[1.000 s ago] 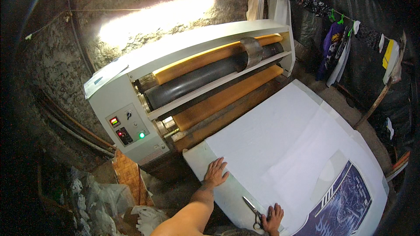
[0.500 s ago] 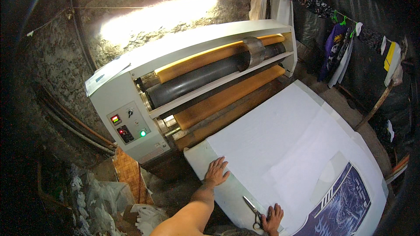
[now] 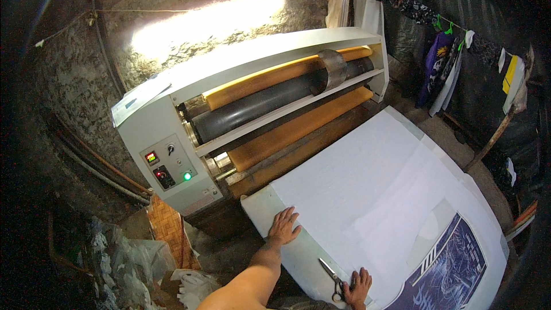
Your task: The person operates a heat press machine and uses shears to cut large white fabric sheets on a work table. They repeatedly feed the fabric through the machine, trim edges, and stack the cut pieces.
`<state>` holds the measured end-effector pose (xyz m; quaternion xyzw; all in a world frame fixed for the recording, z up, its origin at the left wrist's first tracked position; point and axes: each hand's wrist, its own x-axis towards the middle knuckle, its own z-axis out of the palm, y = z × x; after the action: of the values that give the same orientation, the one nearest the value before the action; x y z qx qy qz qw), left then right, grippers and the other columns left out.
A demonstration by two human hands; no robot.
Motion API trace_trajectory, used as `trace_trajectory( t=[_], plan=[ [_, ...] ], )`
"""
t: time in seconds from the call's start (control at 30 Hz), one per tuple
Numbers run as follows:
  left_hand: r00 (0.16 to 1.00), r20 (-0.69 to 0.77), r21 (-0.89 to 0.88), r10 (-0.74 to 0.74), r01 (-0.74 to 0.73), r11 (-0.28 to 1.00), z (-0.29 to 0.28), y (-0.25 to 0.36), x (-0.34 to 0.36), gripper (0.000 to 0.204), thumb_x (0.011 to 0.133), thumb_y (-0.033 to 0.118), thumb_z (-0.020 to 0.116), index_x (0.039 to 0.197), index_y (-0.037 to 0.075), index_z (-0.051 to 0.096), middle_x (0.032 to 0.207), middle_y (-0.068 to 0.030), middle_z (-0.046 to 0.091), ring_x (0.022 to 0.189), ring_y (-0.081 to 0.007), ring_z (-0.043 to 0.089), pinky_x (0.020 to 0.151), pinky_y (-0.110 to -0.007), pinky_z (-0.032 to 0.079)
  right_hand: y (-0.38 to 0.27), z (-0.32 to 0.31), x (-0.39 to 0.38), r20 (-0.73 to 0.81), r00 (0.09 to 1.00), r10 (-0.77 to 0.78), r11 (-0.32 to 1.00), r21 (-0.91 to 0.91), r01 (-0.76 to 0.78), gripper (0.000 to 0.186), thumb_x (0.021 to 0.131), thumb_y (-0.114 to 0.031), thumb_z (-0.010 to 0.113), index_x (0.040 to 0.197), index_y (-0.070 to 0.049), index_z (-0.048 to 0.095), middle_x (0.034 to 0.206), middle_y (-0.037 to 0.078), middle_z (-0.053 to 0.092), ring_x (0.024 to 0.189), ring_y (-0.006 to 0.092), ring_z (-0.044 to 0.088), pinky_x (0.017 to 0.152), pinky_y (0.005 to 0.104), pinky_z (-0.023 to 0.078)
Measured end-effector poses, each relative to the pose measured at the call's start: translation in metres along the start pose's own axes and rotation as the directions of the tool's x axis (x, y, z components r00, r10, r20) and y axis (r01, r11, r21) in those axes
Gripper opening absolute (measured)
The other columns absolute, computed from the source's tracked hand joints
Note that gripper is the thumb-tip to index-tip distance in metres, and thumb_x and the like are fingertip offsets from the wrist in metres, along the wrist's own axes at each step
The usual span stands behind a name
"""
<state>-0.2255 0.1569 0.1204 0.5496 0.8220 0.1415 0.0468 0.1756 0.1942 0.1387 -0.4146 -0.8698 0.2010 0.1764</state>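
Observation:
My left hand [image 3: 284, 227] lies flat with its fingers spread over the left border of the white sheet [image 3: 338, 195] on the table. At the near edge my right hand [image 3: 359, 289] rests on the table, fingers stretched out and holding nothing. Just left of it is a pair of scissors [image 3: 333, 278], its blades pointing away from me; the fingers come close to its handles. A dark blue printed fabric panel [image 3: 445, 272] with white lettering and stripes lies on the sheet, right of my right hand.
Beyond the table stands a large white roller heat press [image 3: 287, 92] with orange and black rollers and a lit control panel [image 3: 169, 161]. Garments [image 3: 445, 69] hang on a line at the right. Crumpled plastic sheeting [image 3: 138, 258] is heaped at lower left.

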Motion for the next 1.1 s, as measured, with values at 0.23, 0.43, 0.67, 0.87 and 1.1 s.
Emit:
trace_trajectory(
  t=[0.23,0.43,0.67,0.87,1.1],
  plan=[
    [0.997,-0.070,-0.034,0.018,-0.020,0.999,0.0009,-0.0006,-0.0008,0.057,0.093,0.040,0.050,0.137,0.005,0.044,0.151,-0.0156,0.031,0.141,-0.0287,0.025,0.115,-0.045,0.020,0.0006,-0.0017,0.0000,0.007,0.996,-0.094,0.993,-0.066,0.094,0.056,0.087,-0.035,0.059,0.128,0.003,0.052,0.138,0.030,0.043,0.128,0.0463,0.037,0.106,0.0587,0.025],
    [0.993,-0.110,-0.041,0.032,-0.036,0.998,0.0004,-0.0010,-0.0031,0.057,0.091,0.040,0.051,0.137,0.005,0.045,0.150,-0.0149,0.032,0.140,-0.0289,0.026,0.115,-0.045,0.021,0.0010,0.0001,-0.0014,-0.009,0.993,-0.118,0.990,-0.084,0.117,0.056,0.088,-0.036,0.058,0.127,0.004,0.053,0.138,0.029,0.043,0.129,0.0458,0.036,0.107,0.0583,0.025],
    [0.997,-0.083,-0.026,0.004,-0.006,1.000,0.0007,0.0007,-0.0028,0.058,0.093,0.042,0.049,0.138,0.006,0.044,0.152,-0.0133,0.029,0.141,-0.0277,0.025,0.115,-0.044,0.020,-0.0020,-0.0043,-0.0006,-0.004,0.993,-0.119,0.991,-0.063,0.118,0.056,0.089,-0.036,0.057,0.128,0.004,0.052,0.137,0.031,0.043,0.129,0.0460,0.037,0.106,0.0599,0.025],
    [0.999,-0.047,-0.005,0.001,-0.001,1.000,-0.0001,0.0002,-0.0014,0.059,0.093,0.043,0.048,0.139,0.006,0.043,0.153,-0.0132,0.028,0.142,-0.0270,0.023,0.116,-0.044,0.019,-0.0006,-0.0046,-0.0008,0.016,0.995,-0.102,0.992,-0.071,0.103,0.057,0.088,-0.036,0.057,0.128,0.004,0.052,0.138,0.031,0.043,0.129,0.0460,0.037,0.105,0.0602,0.025],
    [0.993,-0.120,-0.029,0.014,-0.017,0.999,0.0040,-0.0007,-0.0022,0.057,0.091,0.041,0.053,0.135,0.006,0.047,0.149,-0.0146,0.034,0.139,-0.0289,0.028,0.114,-0.045,0.023,0.0050,0.0029,-0.0033,-0.001,0.994,-0.106,0.990,-0.091,0.105,0.059,0.083,-0.038,0.061,0.126,0.002,0.053,0.139,0.029,0.043,0.130,0.0451,0.037,0.107,0.0578,0.026]
  ],
)
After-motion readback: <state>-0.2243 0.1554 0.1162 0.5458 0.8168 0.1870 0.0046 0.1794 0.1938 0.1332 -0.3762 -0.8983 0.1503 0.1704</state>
